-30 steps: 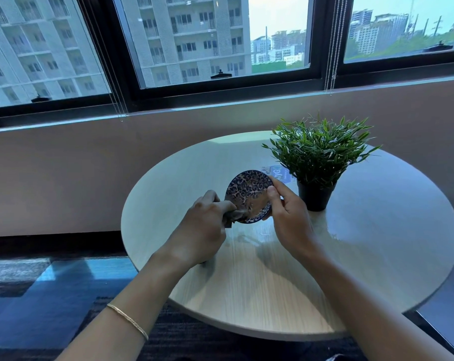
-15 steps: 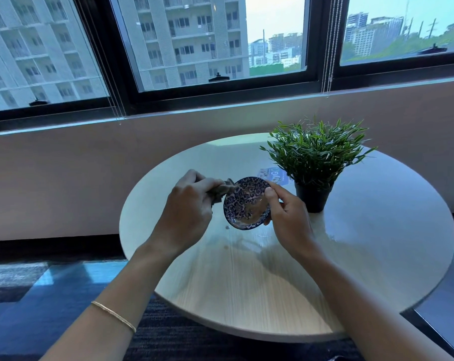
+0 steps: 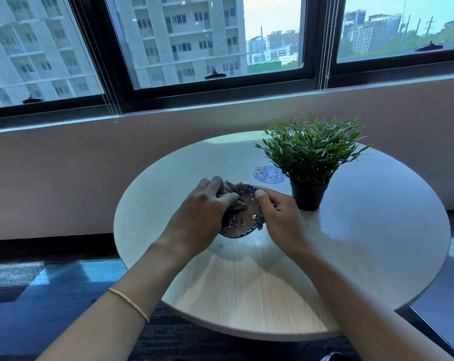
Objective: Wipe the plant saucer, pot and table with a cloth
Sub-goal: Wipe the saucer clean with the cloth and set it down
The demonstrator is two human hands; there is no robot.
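— Where is the saucer point(image 3: 242, 226)?
— Near the middle of the table point(image 3: 364, 230), just left of the black pot point(image 3: 308, 196). The right hand point(image 3: 280, 214) holds its right rim, fingers curled round the edge.
— And the cloth point(image 3: 240, 196)?
— Bunched in the left hand point(image 3: 202, 212), fingers closed on it, pressed against the saucer's far part. Whether the saucer touches the table, I cannot quite tell.

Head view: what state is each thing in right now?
saucer: tilted, held at its rim by the right hand.
cloth: bunched, pressed on the saucer.
left hand: grips the cloth.
right hand: pinches the saucer's rim.
pot: upright on the table, untouched.
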